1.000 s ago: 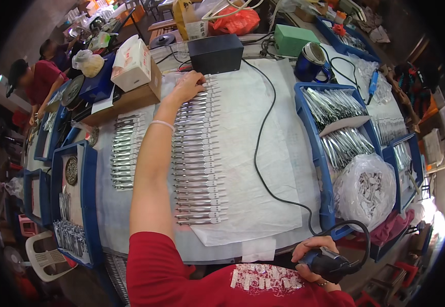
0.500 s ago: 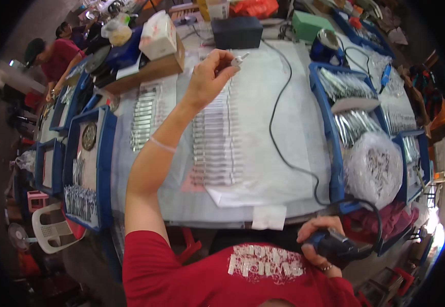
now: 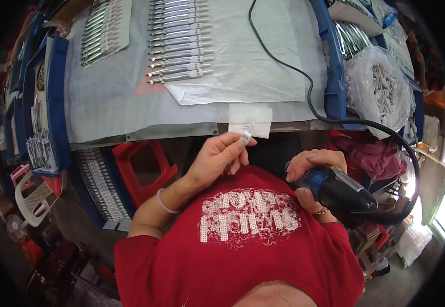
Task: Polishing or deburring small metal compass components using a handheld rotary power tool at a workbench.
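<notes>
Between the thumb and forefinger of my left hand [image 3: 214, 159] is a small white plastic piece [image 3: 245, 137], held just off the table's front edge. My right hand [image 3: 320, 159] wraps round a black and blue corded power tool [image 3: 335, 190], close to my body on the right; its working end is mostly hidden by the fingers. On the table, a row of slim silver rods with white ends [image 3: 179, 56] lies side by side on white paper [image 3: 253, 77]. A small white paper sheet [image 3: 248, 113] hangs over the front edge by my left hand.
A black cord [image 3: 304, 77] crosses the table and loops down to the tool. More rods [image 3: 102, 33] lie at the left. Blue trays [image 3: 56, 82] flank the table; at the right stands a clear bag of small white parts [image 3: 381, 89]. A red stool [image 3: 143, 171] is below.
My left hand has come back from the far side of the table to the front edge with the white piece. The view has tilted down; my right hand still holds the tool.
</notes>
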{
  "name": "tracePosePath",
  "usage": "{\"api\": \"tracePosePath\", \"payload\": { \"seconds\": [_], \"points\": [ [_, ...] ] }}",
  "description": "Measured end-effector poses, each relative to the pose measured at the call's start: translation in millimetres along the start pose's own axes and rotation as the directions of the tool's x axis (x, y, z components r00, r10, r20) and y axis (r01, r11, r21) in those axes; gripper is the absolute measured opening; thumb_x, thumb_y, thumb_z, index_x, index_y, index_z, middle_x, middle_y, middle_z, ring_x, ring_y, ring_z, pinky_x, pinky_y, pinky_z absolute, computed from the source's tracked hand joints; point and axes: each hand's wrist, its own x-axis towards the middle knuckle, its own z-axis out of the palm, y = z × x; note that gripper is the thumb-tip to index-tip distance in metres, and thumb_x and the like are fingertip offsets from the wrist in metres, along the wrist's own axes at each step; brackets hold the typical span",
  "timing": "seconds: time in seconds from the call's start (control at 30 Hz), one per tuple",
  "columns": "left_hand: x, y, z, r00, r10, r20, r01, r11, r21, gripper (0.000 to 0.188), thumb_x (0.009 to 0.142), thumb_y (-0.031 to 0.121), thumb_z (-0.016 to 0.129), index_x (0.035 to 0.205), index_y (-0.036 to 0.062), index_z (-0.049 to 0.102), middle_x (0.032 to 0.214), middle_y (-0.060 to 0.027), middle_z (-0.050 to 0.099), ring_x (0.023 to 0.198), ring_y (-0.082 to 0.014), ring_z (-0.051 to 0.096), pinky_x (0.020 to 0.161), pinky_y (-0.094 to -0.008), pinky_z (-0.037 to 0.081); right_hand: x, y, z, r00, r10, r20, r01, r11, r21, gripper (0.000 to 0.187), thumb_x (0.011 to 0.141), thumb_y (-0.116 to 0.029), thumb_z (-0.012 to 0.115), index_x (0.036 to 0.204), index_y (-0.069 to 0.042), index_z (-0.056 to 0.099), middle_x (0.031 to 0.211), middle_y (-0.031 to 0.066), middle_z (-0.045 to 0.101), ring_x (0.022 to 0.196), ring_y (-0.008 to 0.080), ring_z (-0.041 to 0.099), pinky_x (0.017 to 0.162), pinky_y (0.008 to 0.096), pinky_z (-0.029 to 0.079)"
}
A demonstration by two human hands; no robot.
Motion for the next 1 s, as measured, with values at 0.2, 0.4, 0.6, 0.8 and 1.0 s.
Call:
{"api": "tracePosePath", "payload": {
  "seconds": [0.2, 0.4, 0.6, 0.8, 1.0],
  "points": [
    [5, -36, 5, 0.993, -0.111, 0.043, 0.119, 0.935, -0.333, 0.046, 0.102, 0.036, 0.038, 0.113, -0.003, 0.059, 0.075, -0.0036, 0.06, 0.053, -0.0061, 0.046, 0.05, -0.02, 0.037, -11, 31, 14, 0.957, 0.212, -0.199, -0.211, 0.977, 0.023, 0.049, 0.069, -0.001, 0.075, 0.11, -0.001, 0.048, 0.087, 0.0105, 0.067, 0.061, 0.0089, 0.06, 0.058, 0.0227, 0.047],
    [12, -37, 2, 0.993, -0.121, 0.012, 0.111, 0.865, -0.49, 0.047, 0.101, 0.038, 0.039, 0.112, -0.0026, 0.059, 0.074, -0.003, 0.058, 0.053, -0.0079, 0.045, 0.051, -0.0224, 0.037, -8, 68, 16, 0.948, 0.277, -0.159, -0.31, 0.919, -0.243, 0.038, 0.07, 0.003, 0.072, 0.102, 0.001, 0.052, 0.109, 0.0161, 0.066, 0.064, 0.0045, 0.057, 0.063, 0.021, 0.046],
    [17, -44, 0, 0.991, -0.132, 0.031, 0.127, 0.828, -0.547, 0.045, 0.1, 0.039, 0.041, 0.105, -0.0003, 0.061, 0.072, -0.0022, 0.057, 0.053, -0.0081, 0.045, 0.05, -0.023, 0.037, -4, 76, 14, 0.948, 0.282, -0.145, -0.311, 0.914, -0.26, 0.038, 0.069, 0.001, 0.074, 0.101, 0.001, 0.053, 0.106, 0.0136, 0.068, 0.063, 0.0035, 0.056, 0.064, 0.0219, 0.047],
    [18, -47, 2, 0.99, -0.137, 0.017, 0.123, 0.822, -0.555, 0.043, 0.099, 0.039, 0.043, 0.102, 0.0004, 0.061, 0.072, -0.002, 0.057, 0.053, -0.0084, 0.046, 0.049, -0.0227, 0.037, 0, 82, 3, 0.96, 0.25, -0.123, -0.277, 0.907, -0.316, 0.041, 0.07, -0.002, 0.075, 0.104, 0.001, 0.052, 0.101, 0.013, 0.069, 0.066, 0.0047, 0.057, 0.066, 0.0223, 0.048],
    [22, -51, 2, 0.99, -0.132, 0.046, 0.133, 0.786, -0.603, 0.042, 0.1, 0.039, 0.043, 0.102, 0.0004, 0.06, 0.07, -0.0017, 0.056, 0.05, -0.0077, 0.042, 0.046, -0.0223, 0.033, 3, 80, 6, 0.959, 0.257, -0.12, -0.283, 0.903, -0.323, 0.041, 0.07, -0.003, 0.075, 0.104, 0.001, 0.052, 0.1, 0.0119, 0.069, 0.068, 0.0058, 0.058, 0.067, 0.0224, 0.048]
  ]
}}
